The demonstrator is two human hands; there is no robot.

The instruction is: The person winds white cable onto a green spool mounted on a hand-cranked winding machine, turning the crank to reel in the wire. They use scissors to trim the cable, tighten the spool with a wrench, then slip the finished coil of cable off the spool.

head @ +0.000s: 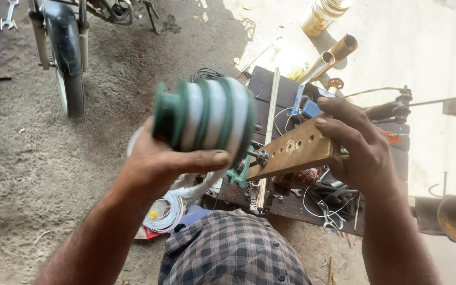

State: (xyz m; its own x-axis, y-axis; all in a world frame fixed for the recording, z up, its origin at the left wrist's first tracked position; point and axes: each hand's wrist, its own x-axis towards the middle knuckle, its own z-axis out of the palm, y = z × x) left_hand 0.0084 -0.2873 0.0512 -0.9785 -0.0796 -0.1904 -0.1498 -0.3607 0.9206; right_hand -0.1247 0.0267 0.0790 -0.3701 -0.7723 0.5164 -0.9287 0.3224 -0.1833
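A ribbed green-and-white stepped pulley (204, 117), slightly blurred, sits on a short metal shaft (257, 155) at the end of a tan wooden block (296, 150) drilled with small holes. The left hand (159, 161) cups the pulley from below, thumb pressed along its rim. The right hand (357, 145) grasps the block's far end, fingers curled over the top. Both are held above a dark, cluttered surface (262, 84) on the sandy floor (38, 158).
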